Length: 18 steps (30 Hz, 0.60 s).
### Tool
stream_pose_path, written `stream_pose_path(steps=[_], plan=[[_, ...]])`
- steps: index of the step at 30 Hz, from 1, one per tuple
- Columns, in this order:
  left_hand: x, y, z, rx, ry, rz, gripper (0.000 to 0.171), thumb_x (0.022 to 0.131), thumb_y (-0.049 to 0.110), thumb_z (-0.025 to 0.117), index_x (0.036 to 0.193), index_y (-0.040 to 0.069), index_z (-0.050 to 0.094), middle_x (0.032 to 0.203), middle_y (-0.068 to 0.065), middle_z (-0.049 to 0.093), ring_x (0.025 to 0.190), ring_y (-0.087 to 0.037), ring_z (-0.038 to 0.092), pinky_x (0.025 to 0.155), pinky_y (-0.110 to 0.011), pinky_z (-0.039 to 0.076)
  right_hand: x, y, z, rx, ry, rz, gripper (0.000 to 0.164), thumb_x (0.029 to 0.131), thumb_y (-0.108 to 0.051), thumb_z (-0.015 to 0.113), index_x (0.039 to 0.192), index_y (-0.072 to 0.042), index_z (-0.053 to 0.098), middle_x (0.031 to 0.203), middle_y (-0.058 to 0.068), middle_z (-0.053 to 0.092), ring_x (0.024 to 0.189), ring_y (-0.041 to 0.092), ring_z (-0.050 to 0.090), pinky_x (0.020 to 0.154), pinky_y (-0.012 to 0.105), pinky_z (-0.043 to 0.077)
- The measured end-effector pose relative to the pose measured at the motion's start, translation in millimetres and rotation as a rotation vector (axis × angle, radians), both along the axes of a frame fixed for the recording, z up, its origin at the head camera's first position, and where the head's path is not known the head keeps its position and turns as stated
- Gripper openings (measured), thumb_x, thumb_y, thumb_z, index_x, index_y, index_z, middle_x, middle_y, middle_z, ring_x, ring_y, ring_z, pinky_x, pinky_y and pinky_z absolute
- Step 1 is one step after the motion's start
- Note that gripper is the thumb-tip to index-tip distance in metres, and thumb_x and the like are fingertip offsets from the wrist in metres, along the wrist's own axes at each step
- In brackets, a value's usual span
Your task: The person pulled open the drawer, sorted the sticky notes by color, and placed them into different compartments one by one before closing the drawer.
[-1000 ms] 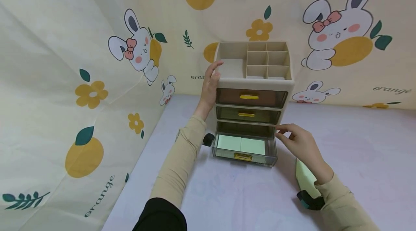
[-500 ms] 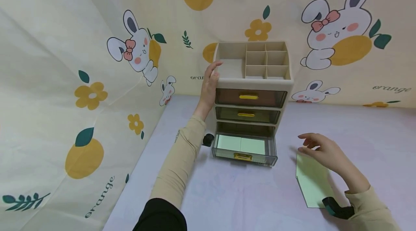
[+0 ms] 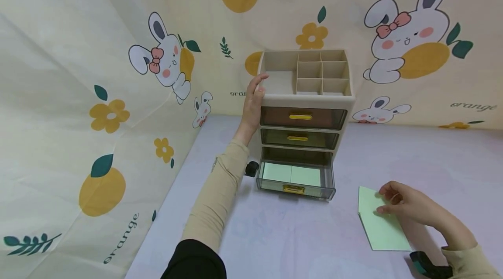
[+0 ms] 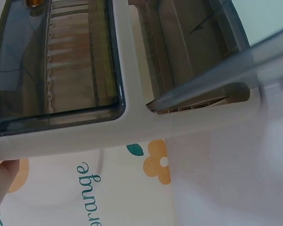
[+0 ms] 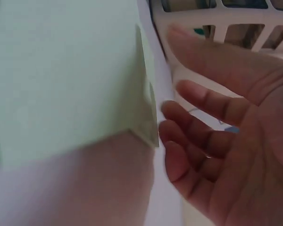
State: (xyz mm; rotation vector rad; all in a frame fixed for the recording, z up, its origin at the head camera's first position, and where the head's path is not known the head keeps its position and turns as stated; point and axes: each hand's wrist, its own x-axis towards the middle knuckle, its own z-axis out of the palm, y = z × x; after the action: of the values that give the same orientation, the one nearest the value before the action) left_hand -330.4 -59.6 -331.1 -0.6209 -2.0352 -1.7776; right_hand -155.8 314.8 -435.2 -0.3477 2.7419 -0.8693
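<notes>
A cream desktop drawer organizer [image 3: 308, 102] stands on the table in the head view. My left hand [image 3: 250, 108] grips its upper left side, fingertips bent over the top rim. The bottom drawer [image 3: 328, 183] is pulled out, and two pale green paper pads [image 3: 277, 172] lie side by side in it. To the right, a larger light green stack of paper [image 3: 383, 235] lies on the table. My right hand [image 3: 422, 207] hovers over its upper right part, fingers loosely bent and holding nothing. The right wrist view shows the fingers apart from the paper [image 5: 66, 70].
The two upper drawers [image 3: 271, 117] with yellow handles are shut. Open compartments [image 3: 334, 69] form the organizer's top. Behind stands a backdrop [image 3: 275, 12] printed with rabbits and oranges. A black wrist device [image 3: 426, 266] sits by the right sleeve.
My right hand has moved from the side of the open bottom drawer rightward and toward me, over the green paper stack, uncovering more of it. The left hand has stayed on the organizer.
</notes>
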Motion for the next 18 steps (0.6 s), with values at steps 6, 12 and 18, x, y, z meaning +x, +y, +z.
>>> stream_pose_path(steps=[6, 12, 18], plan=[[-0.6, -0.7, -1.2, 0.003, 0.009, -0.004, 0.061, 0.083, 0.047, 0.029, 0.134, 0.017, 0.042, 0.147, 0.0, 0.034, 0.139, -0.013, 0.026, 0.113, -0.046, 0.02, 9.7, 9.6, -6.2, -0.072, -0.107, 0.092, 0.042, 0.079, -0.026, 0.071, 0.103, 0.001, 0.051, 0.089, 0.006, 0.052, 0.073, -0.001, 0.041, 0.062, 0.02, 0.037], [0.6, -1.2, -0.7, -0.001, 0.005, -0.007, 0.059, 0.085, 0.046, 0.029, 0.134, 0.017, 0.041, 0.147, 0.0, 0.034, 0.139, -0.014, 0.026, 0.114, -0.046, 0.02, 15.8, 13.9, -8.0, -0.119, -0.138, 0.157, 0.04, 0.079, -0.02, 0.071, 0.103, 0.004, 0.048, 0.091, 0.008, 0.05, 0.071, -0.002, 0.041, 0.06, 0.02, 0.035], [0.7, -1.2, -1.4, 0.013, 0.013, -0.019, 0.058, 0.086, 0.045, 0.03, 0.134, 0.016, 0.042, 0.147, -0.001, 0.034, 0.139, -0.013, 0.026, 0.113, -0.043, 0.021, 17.7, 13.8, -8.1, -0.091, -0.118, 0.146, 0.036, 0.079, -0.018, 0.071, 0.099, 0.003, 0.05, 0.088, 0.007, 0.051, 0.071, -0.003, 0.039, 0.06, 0.02, 0.036]])
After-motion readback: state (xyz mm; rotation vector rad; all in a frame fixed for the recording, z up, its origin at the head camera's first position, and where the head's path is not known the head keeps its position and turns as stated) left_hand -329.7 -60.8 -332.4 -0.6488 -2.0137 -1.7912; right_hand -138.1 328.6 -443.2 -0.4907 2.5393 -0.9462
